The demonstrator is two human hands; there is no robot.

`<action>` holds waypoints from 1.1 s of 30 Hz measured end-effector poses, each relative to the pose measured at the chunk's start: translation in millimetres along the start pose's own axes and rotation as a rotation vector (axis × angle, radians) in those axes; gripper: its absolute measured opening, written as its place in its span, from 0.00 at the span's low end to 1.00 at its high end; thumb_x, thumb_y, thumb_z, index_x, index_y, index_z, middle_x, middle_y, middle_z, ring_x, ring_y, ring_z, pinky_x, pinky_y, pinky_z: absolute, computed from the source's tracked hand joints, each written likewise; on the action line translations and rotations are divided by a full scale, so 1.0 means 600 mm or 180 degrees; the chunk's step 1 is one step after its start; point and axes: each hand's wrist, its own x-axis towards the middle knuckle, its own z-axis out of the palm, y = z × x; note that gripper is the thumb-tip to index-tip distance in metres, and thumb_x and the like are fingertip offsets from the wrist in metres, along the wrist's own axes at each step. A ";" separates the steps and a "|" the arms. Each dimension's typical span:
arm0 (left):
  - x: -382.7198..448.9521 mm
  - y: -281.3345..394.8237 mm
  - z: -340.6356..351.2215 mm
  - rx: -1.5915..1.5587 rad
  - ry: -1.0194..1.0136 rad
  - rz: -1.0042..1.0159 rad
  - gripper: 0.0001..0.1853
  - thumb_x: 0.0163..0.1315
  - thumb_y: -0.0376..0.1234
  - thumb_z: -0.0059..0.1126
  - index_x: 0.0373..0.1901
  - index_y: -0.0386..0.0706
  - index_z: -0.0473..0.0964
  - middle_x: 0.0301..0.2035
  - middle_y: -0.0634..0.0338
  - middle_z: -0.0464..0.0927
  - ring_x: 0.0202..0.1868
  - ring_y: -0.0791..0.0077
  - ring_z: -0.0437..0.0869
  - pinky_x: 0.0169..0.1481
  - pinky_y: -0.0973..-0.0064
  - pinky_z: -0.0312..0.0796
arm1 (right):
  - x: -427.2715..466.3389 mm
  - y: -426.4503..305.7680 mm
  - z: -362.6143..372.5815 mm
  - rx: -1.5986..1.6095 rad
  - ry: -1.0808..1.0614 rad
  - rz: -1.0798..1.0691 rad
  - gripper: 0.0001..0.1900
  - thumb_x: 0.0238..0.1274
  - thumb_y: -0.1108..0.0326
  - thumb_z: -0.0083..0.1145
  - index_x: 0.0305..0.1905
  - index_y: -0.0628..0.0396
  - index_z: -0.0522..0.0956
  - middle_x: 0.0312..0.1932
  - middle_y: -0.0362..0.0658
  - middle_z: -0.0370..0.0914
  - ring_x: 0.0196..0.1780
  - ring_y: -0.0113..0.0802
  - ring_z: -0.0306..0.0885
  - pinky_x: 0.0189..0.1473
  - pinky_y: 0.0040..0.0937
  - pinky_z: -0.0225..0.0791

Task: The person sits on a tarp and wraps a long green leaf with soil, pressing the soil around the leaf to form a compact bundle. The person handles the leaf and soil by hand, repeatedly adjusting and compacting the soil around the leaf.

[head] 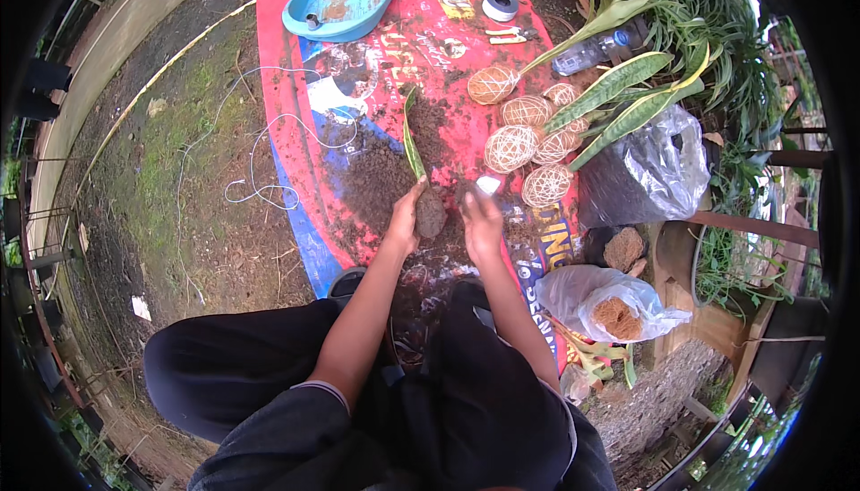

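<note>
My left hand [405, 219] grips a snake plant cutting [412, 138] low on its yellow-edged leaf, which points up and away. At its base is a dark ball of soil [431, 213], close against my fingers. To the right of the ball is my right hand [482, 222], apart from it, with fingers curled and slightly blurred. Dark soil shows by those fingertips, and a small white piece [488, 185] lies just beyond; whether the hand holds either is unclear. Loose dark soil [376, 178] is heaped left of the cutting on a red and blue printed banner [295, 41].
Several string-wrapped fibre balls [512, 148], some with snake plant leaves, lie to the right near a plastic bag [645, 172]. Farther off are a blue scoop [349, 10], a thread spool [500, 5] and pruning shears [508, 35]. A bag holding coconut fibre [616, 318] stands nearer. White string [252, 182] trails left.
</note>
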 end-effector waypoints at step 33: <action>-0.020 -0.011 0.032 -0.0503 -0.0276 0.0072 0.25 0.74 0.58 0.44 0.56 0.50 0.75 0.50 0.60 0.80 0.53 0.69 0.82 0.59 0.67 0.77 | -0.062 -0.039 0.075 -0.3410 -0.1293 -0.2844 0.20 0.67 0.73 0.53 0.63 0.66 0.74 0.66 0.59 0.70 0.69 0.57 0.69 0.70 0.49 0.64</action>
